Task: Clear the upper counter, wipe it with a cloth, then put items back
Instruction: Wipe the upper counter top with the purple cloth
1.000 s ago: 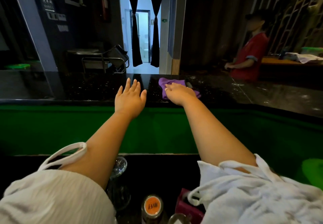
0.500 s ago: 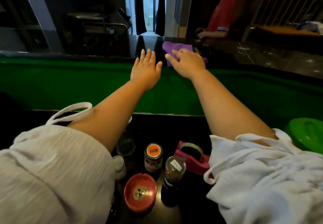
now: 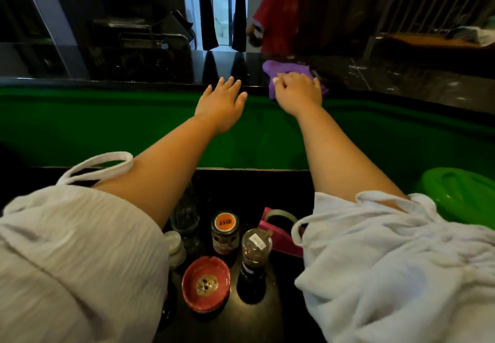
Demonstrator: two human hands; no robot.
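Purple cloth (image 3: 290, 70) lying on the dark upper counter (image 3: 160, 66), right hand (image 3: 297, 92) pressing down on its near edge, fingers curled over it. Left hand (image 3: 221, 104) hovering just left of that, open and empty, fingertips reaching the counter's edge. Below both arms on the lower counter: orange-lidded jar (image 3: 225, 231), spice bottle (image 3: 255, 251), red ashtray (image 3: 206, 283), pink tape dispenser (image 3: 281, 232).
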